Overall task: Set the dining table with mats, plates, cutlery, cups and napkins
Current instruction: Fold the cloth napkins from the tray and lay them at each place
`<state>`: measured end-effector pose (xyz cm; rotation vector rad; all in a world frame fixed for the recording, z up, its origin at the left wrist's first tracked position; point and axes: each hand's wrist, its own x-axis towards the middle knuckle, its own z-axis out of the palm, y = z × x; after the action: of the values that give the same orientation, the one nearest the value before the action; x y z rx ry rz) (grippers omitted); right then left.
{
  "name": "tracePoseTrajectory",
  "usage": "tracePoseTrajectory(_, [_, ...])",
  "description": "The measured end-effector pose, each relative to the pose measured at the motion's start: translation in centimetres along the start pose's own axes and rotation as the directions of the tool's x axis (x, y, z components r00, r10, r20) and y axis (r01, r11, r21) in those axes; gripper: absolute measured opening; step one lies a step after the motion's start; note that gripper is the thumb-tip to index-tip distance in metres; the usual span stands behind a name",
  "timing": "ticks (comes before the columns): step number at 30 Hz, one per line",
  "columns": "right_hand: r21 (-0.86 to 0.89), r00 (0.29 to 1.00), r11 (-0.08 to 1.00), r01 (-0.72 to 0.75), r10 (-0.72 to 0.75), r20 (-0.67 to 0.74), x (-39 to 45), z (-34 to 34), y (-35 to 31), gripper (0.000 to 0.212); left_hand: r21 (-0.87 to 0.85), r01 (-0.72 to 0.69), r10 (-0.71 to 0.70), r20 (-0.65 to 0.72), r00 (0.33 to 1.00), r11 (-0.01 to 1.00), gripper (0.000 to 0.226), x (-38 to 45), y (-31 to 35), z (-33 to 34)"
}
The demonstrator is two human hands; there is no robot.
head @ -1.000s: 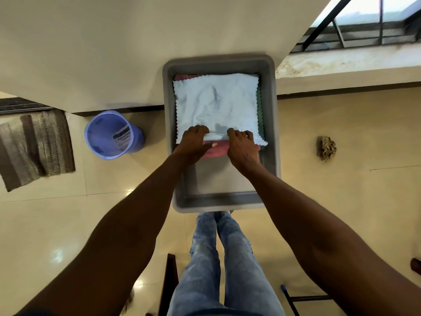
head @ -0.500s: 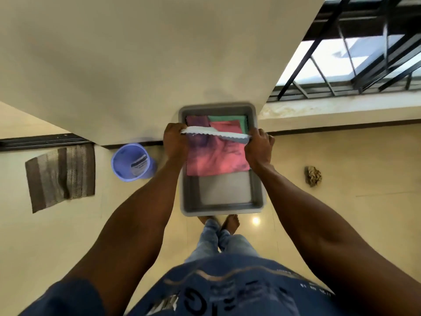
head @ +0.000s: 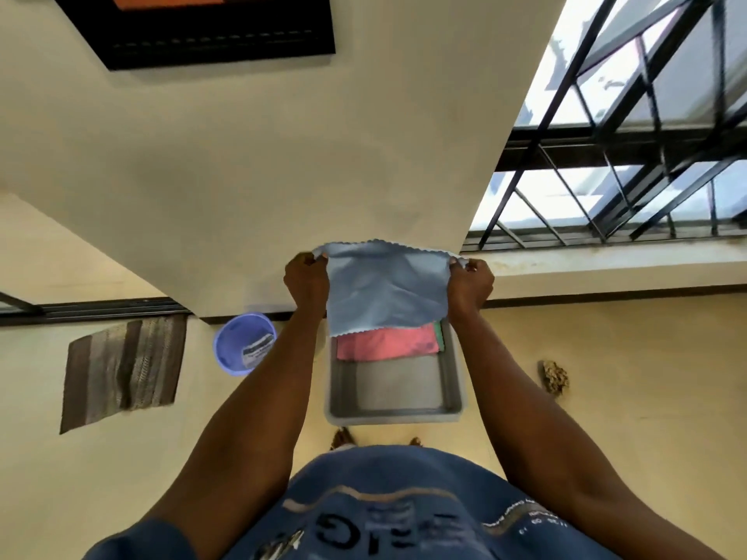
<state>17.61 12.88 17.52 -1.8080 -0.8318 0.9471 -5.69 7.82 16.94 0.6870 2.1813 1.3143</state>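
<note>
Item: pale blue napkin [head: 386,291], scallop-edged. We pinch its top corners, left hand [head: 306,278] and right hand [head: 470,282] each clamped on one, the cloth hanging spread between them. Below our hands: grey tub [head: 456,388] on the floor, holding a pink cloth [head: 386,343] over a green one.
</note>
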Motion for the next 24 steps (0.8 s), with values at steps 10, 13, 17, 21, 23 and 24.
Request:
tracePoseTrajectory(10, [0.022, 0.985, 0.994, -0.111, 0.107, 0.135, -5.5, 2.1, 2.2, 0.008, -0.074, 0.146, -0.117, 0.309, 0.944, 0.986, 0.021, -5.4, -0.3, 2.0])
tracePoseTrajectory(13, [-0.017, 0.974, 0.999, -0.049, 0.051, 0.221, -6.3, 2.6, 2.3, 0.014, -0.041, 0.038, -0.021, 0.357, 0.934, 0.998, 0.019, -6.9, 0.9, 2.5])
tracePoseTrajectory(17, [0.031, 0.953, 0.999, -0.029, 0.019, 0.303, -7.2, 3.4, 2.0, 0.017, 0.032, -0.038, 0.022, 0.4, 0.916, 0.999, 0.023, -5.9, -0.3, 4.0])
tracePoseTrajectory(21, [0.086, 0.931, 0.996, -0.017, -0.016, 0.364, -8.1, 3.4, 1.1, 0.019, -0.068, -0.045, 0.068, 0.388, 0.919, 0.997, 0.016, -6.6, 0.7, 3.9])
tracePoseTrajectory(23, [0.125, 0.932, 0.992, -0.021, -0.026, 0.362, -8.3, 3.4, 0.7, 0.018, -0.086, -0.049, 0.079, 0.397, 0.914, 0.995, 0.016, -6.7, 1.0, 3.8])
tracePoseTrajectory(24, [0.149, 0.936, 0.989, -0.025, -0.03, 0.352, -8.3, 3.4, 0.6, 0.018, -0.095, -0.042, 0.077, 0.404, 0.912, 0.995, 0.015, -6.6, 1.0, 3.9])
